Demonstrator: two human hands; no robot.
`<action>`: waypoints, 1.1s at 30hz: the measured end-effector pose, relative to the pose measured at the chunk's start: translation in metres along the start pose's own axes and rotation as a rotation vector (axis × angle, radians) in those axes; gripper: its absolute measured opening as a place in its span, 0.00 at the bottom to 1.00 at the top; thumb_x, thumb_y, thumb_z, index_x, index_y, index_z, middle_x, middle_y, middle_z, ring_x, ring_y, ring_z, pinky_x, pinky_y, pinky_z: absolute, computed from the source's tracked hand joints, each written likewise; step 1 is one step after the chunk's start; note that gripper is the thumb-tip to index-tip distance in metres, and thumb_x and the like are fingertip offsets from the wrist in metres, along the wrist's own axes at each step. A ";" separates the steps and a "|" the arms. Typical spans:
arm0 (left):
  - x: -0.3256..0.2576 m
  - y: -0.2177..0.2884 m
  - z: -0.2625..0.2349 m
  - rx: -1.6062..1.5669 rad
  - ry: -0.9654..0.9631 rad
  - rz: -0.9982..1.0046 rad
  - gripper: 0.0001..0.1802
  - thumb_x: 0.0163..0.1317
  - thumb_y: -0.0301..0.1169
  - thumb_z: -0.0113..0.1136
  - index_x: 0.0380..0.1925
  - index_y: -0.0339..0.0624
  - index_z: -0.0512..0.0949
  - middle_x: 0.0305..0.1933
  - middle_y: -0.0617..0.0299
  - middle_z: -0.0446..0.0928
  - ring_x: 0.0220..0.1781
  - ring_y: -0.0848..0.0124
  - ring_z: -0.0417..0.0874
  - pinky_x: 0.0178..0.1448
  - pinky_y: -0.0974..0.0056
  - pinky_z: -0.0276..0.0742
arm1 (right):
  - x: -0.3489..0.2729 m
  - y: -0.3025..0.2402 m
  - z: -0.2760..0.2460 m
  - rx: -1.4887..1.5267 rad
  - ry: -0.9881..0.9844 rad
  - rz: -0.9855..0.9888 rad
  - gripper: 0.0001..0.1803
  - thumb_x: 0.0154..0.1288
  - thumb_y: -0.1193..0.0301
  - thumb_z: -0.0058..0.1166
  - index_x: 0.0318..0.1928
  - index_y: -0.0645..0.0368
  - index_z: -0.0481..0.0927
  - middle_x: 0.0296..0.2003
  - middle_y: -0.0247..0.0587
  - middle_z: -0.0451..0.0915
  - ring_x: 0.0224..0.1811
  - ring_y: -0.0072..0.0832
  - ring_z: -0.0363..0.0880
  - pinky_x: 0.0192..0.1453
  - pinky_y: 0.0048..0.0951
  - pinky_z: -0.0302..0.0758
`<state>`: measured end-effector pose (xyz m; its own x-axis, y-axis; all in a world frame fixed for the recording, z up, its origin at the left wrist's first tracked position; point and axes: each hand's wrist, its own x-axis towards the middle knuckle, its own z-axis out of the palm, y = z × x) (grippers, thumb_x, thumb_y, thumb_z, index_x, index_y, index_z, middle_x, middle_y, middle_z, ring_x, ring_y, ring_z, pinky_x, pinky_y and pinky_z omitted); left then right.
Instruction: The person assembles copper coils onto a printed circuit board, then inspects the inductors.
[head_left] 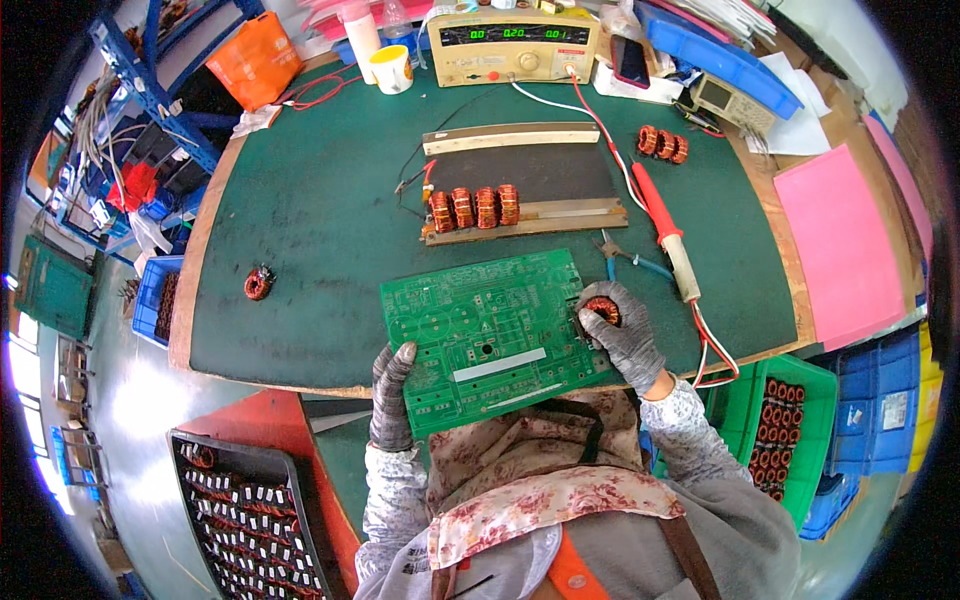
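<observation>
My gloved left hand (393,400) grips the left edge of a green circuit board (440,325), which lies tilted over the table's near edge. A copper-wound toroidal coil (603,308) is held in my gloved right hand (630,345), thumb across it, at the board's right edge. Whether the coil's leads touch the board is hidden. Just beyond that hand lie cutting pliers (634,260) with blue handles. Several more coils (475,208) stand in a row on a wooden-railed fixture (525,165) past the board.
A red-and-white handled tool (663,220) on a cable lies at right. Three coils (662,145) sit beyond it, and one coil (258,283) at left. A power supply (515,62) and cup (391,70) stand at the back. Below are a green crate (822,410) and a black tray (290,470).
</observation>
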<state>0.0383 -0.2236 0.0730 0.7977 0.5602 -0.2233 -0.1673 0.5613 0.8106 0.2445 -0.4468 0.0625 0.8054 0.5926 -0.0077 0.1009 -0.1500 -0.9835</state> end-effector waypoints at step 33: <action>0.001 -0.002 0.005 0.075 0.075 0.045 0.26 0.58 0.42 0.62 0.51 0.34 0.75 0.46 0.57 0.80 0.44 0.69 0.82 0.48 0.64 0.79 | 0.059 -0.033 -0.075 0.147 0.139 -0.248 0.23 0.54 0.70 0.66 0.50 0.57 0.74 0.39 0.30 0.77 0.41 0.25 0.76 0.50 0.26 0.74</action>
<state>0.0424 -0.2273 0.0736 0.7439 0.6297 -0.2235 -0.1558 0.4887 0.8584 0.3329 -0.4660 0.1078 0.8400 0.4816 0.2500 0.2268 0.1069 -0.9680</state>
